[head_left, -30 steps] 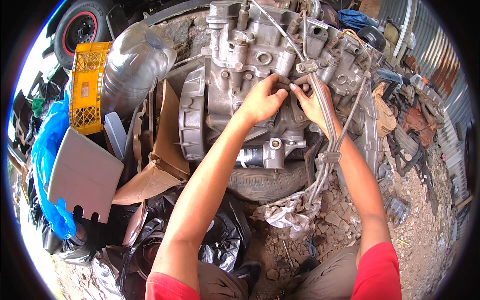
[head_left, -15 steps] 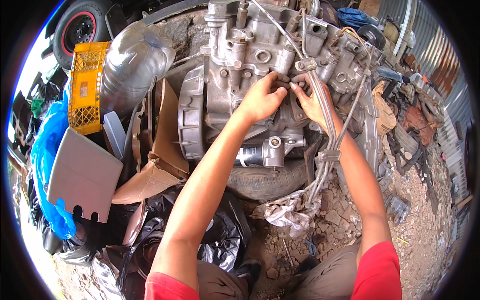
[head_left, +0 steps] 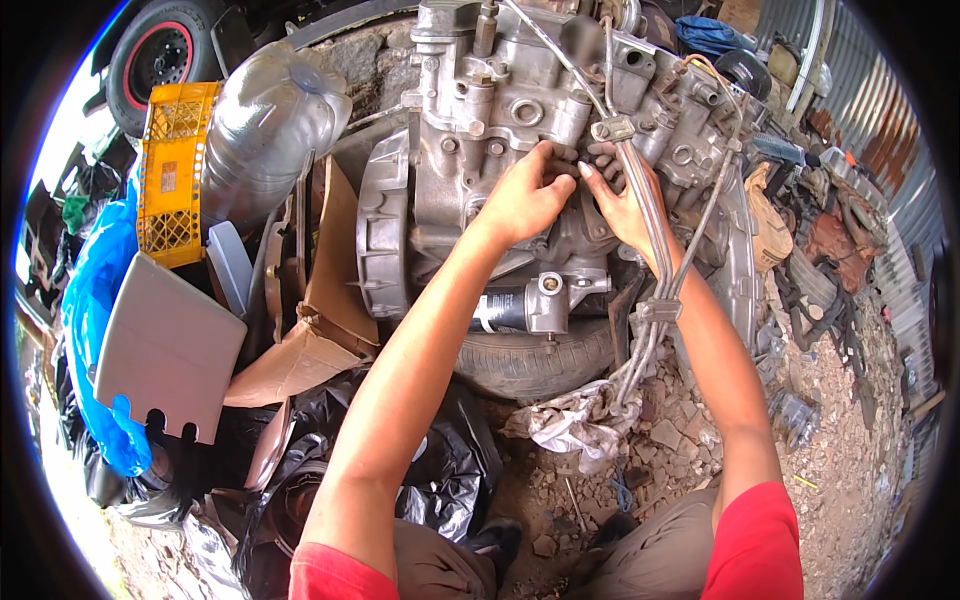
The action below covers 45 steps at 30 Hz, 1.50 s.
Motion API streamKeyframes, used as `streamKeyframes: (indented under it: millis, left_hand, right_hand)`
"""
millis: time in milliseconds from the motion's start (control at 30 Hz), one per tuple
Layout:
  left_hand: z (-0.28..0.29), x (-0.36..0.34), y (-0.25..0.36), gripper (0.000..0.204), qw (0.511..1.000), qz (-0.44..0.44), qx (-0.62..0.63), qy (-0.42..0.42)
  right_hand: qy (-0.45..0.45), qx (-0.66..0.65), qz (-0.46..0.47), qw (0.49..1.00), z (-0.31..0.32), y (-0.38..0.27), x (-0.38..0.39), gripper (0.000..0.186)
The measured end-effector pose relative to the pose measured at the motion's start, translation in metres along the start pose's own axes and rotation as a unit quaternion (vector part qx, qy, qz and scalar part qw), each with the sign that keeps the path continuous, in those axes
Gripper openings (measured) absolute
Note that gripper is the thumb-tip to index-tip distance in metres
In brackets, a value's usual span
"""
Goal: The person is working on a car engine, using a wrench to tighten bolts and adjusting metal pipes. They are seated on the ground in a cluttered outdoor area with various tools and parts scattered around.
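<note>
A grey metal engine [head_left: 448,190] stands before me, both my hands at its near side. My left hand [head_left: 528,196] is closed, thumb against curled fingers whose tips are dark with grime; anything they hold is hidden. Just to its right, my right hand [head_left: 622,206] reaches in behind a bundle of metal pipes [head_left: 648,220], its thumb and curled fingers closed at the engine's side. I cannot make out what is between them. Below the hands sits a black cylindrical filter [head_left: 503,311] in a metal housing [head_left: 548,303].
A worn tyre [head_left: 535,362] lies beneath the engine. To the left are a torn cardboard box [head_left: 325,270], a clear plastic bottle [head_left: 268,130], a yellow plastic crate piece [head_left: 172,180] and a beige panel [head_left: 168,345]. Rubble [head_left: 690,420] covers the ground, with a white rag [head_left: 575,425] on it.
The fingertips of my two hands have drawn slightly apart, and the fingers of my right hand have shifted a little. My forearms stay almost where they were.
</note>
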<state>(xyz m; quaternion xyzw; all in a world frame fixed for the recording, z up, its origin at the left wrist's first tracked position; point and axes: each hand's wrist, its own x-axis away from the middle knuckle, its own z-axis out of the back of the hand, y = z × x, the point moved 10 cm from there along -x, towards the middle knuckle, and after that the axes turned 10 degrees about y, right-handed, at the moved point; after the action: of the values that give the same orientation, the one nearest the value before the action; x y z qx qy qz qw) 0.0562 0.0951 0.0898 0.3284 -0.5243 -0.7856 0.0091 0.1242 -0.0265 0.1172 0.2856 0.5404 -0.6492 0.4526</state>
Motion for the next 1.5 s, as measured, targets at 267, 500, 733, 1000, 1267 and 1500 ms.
streamKeyframes:
  millis: [267,500,733,1000,1267,1500]
  left_hand:
    - [-0.001,0.0,0.005,0.035,1.0,-0.011,-0.022,0.007]
    - [0.003,0.002,0.006,0.036,0.999,-0.006,-0.048,0.003]
    - [0.001,0.003,0.01,0.038,0.999,-0.016,-0.039,0.01]
    - [0.006,0.008,0.024,0.034,0.999,-0.039,-0.004,0.016]
    - [0.033,0.028,0.038,0.019,0.943,-0.235,-0.205,0.116]
    - [0.01,0.037,0.045,0.017,0.876,-0.3,-0.346,0.154]
  right_hand:
    - [0.085,0.073,0.052,0.992,0.016,0.01,-0.001,0.02]
    - [-0.012,0.018,-0.004,1.0,0.002,-0.001,0.001,0.021]
    - [0.02,0.02,0.002,1.0,0.007,-0.004,0.0,0.026]
    - [0.04,0.069,0.031,0.996,0.009,-0.005,-0.001,0.017]
    - [0.031,0.07,0.014,0.997,0.004,-0.008,-0.001,0.02]
    - [0.017,0.101,0.017,0.995,0.001,0.0,-0.001,0.019]
